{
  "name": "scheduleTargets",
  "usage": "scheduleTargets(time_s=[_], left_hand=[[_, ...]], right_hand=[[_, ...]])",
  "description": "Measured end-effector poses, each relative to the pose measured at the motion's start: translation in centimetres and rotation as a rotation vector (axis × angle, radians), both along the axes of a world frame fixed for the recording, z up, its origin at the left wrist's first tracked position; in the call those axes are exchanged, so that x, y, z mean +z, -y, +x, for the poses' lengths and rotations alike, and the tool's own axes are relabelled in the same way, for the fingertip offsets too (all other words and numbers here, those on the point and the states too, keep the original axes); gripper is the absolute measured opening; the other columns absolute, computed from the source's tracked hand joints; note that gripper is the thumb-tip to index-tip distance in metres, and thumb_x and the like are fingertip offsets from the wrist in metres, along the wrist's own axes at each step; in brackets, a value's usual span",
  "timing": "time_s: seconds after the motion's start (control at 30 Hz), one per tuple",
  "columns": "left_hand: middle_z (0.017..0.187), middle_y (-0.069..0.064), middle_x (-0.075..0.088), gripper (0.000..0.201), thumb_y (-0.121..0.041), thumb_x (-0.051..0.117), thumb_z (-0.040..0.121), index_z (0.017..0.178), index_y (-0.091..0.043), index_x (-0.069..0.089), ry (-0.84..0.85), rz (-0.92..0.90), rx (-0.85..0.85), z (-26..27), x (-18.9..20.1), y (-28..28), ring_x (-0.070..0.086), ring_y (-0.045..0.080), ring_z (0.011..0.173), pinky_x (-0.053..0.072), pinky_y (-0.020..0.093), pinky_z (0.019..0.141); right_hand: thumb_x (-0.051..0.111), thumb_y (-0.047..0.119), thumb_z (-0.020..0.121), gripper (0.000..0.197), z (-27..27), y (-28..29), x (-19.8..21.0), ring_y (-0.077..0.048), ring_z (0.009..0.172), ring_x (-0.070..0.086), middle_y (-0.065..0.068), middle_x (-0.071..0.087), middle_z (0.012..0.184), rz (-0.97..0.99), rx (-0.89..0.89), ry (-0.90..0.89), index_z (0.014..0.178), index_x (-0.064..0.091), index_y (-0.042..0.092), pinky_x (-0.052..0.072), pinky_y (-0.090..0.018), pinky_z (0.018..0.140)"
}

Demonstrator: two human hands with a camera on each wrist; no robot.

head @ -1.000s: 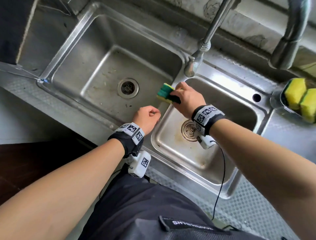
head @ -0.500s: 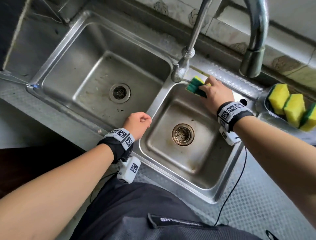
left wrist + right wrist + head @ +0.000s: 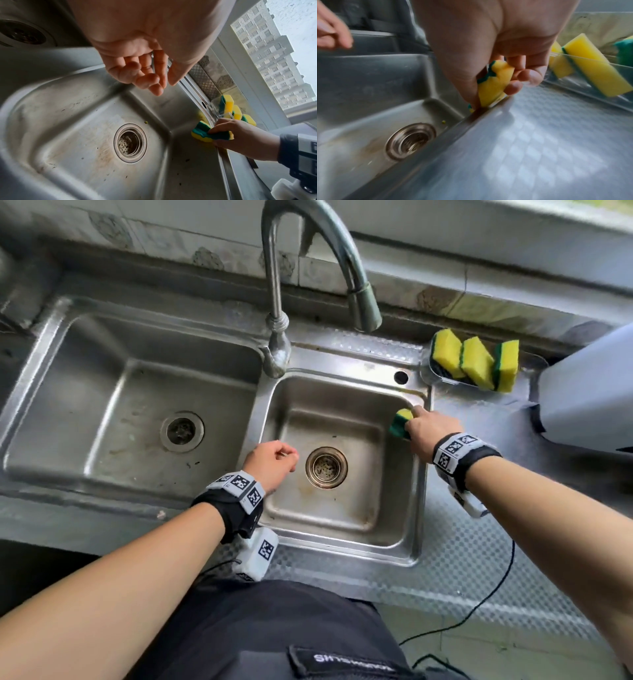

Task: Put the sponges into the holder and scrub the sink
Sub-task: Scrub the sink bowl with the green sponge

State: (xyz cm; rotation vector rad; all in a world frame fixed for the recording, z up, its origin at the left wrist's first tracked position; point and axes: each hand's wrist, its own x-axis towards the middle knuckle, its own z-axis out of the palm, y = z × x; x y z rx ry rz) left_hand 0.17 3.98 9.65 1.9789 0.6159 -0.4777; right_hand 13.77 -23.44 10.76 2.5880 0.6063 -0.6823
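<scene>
My right hand (image 3: 424, 428) (image 3: 489, 75) grips a yellow and green sponge (image 3: 401, 422) (image 3: 203, 132) (image 3: 493, 86) and presses it on the right rim of the small right basin (image 3: 419, 474), near its far right corner. My left hand (image 3: 274, 462) (image 3: 142, 73) hovers over the basin's left side with fingers loosely curled, holding nothing. Three yellow and green sponges (image 3: 476, 362) (image 3: 590, 67) stand in the clear holder (image 3: 431, 371) on the counter at the back right.
A large left basin (image 3: 85, 364) with its drain (image 3: 181, 431) lies beside the small one, whose drain (image 3: 326, 467) is stained around. The curved faucet (image 3: 274, 285) rises behind the divider. A white container (image 3: 589, 392) stands at the far right on the textured counter (image 3: 479, 559).
My right hand has carried the sponge from the divider by the faucet along the back rim to the right rim. The left hand shifted from the divider to over the small basin.
</scene>
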Motion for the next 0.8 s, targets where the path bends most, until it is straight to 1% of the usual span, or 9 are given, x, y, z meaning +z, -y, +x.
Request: scheduleTargets(time_s=[0.1,0.17,0.27,0.37,0.5,0.57,0.67,0.7,0.8], left_hand=[[0.070,-0.003,0.070,0.007,-0.025,0.061,0.083,0.080,-0.025,0.067,-0.006,0.001,-0.054,-1.0,-0.3,-0.4,0.066,0.018,0.080,0.047,0.024,0.075],[0.072,-0.004,0.071,0.009,-0.026,0.061,0.084,0.084,-0.023,0.069,-0.010,-0.013,-0.077,-1.5,-0.5,-0.8,0.068,0.018,0.083,0.048,0.024,0.078],[0.077,0.000,0.073,0.013,-0.026,0.060,0.084,0.089,-0.020,0.071,0.002,-0.040,-0.098,-2.2,-0.5,-1.6,0.068,0.017,0.083,0.049,0.024,0.078],[0.080,0.003,0.073,0.014,-0.024,0.061,0.085,0.092,-0.018,0.071,0.013,-0.081,-0.106,-2.7,-0.5,-2.8,0.068,0.018,0.083,0.050,0.026,0.081],[0.077,0.004,0.070,0.015,-0.022,0.061,0.086,0.095,-0.014,0.071,0.018,-0.126,-0.095,-2.9,-0.6,-4.3,0.064,0.016,0.076,0.049,0.024,0.079],[0.075,0.002,0.069,0.015,-0.022,0.061,0.086,0.094,-0.014,0.071,0.022,-0.145,-0.087,-2.9,-0.7,-4.9,0.063,0.014,0.074,0.048,0.023,0.076],[0.076,0.002,0.070,0.015,-0.023,0.061,0.086,0.093,-0.015,0.071,0.023,-0.132,-0.088,-3.0,-0.9,-5.4,0.062,0.013,0.072,0.046,0.018,0.068],[0.076,0.003,0.070,0.015,-0.023,0.061,0.086,0.093,-0.015,0.071,0.023,-0.126,-0.093,-2.9,-0.8,-5.4,0.061,0.013,0.071,0.046,0.018,0.066],[0.075,0.003,0.069,0.014,-0.021,0.060,0.086,0.093,-0.015,0.071,0.013,-0.129,-0.076,-2.8,-0.6,-5.6,0.058,0.015,0.063,0.050,0.025,0.071]], right_hand=[[0.043,0.021,0.092,0.028,-2.6,-1.0,-0.9,-0.029,0.115,0.046,-0.003,0.056,0.117,-0.106,0.193,0.002,0.106,0.068,0.019,0.037,-0.040,0.086],[0.041,0.024,0.094,0.030,-3.5,-2.0,-1.9,-0.027,0.116,0.042,0.001,0.059,0.116,-0.162,0.228,-0.026,0.108,0.068,0.023,0.032,-0.039,0.090],[0.045,0.027,0.093,0.028,-5.1,-3.0,-2.2,-0.024,0.110,0.046,0.004,0.064,0.111,-0.259,0.257,-0.097,0.108,0.068,0.024,0.031,-0.037,0.087],[0.045,0.029,0.092,0.026,-8.6,-3.5,-2.0,-0.025,0.109,0.055,0.003,0.069,0.111,-0.278,0.293,-0.195,0.104,0.068,0.022,0.032,-0.036,0.088],[0.049,0.026,0.085,0.022,-14.4,-5.3,-1.9,-0.024,0.102,0.067,-0.003,0.073,0.107,-0.238,0.123,-0.420,0.094,0.068,0.018,0.038,-0.035,0.084],[0.048,0.022,0.084,0.025,-15.0,-6.6,-1.8,-0.028,0.100,0.069,-0.008,0.073,0.107,-0.227,-0.024,-0.472,0.096,0.068,0.013,0.045,-0.033,0.079],[0.053,0.028,0.083,0.029,-14.5,-9.2,-2.1,-0.032,0.097,0.068,-0.012,0.072,0.107,-0.158,-0.218,-0.543,0.100,0.066,0.009,0.052,-0.033,0.076],[0.054,0.031,0.084,0.029,-14.4,-10.5,-2.2,-0.033,0.095,0.068,-0.013,0.072,0.103,-0.120,-0.245,-0.562,0.099,0.066,0.008,0.052,-0.033,0.075],[0.058,0.042,0.082,0.037,-14.7,-15.8,-2.7,-0.030,0.080,0.064,-0.011,0.066,0.084,0.103,-0.293,-0.631,0.089,0.068,0.007,0.049,-0.032,0.069]])
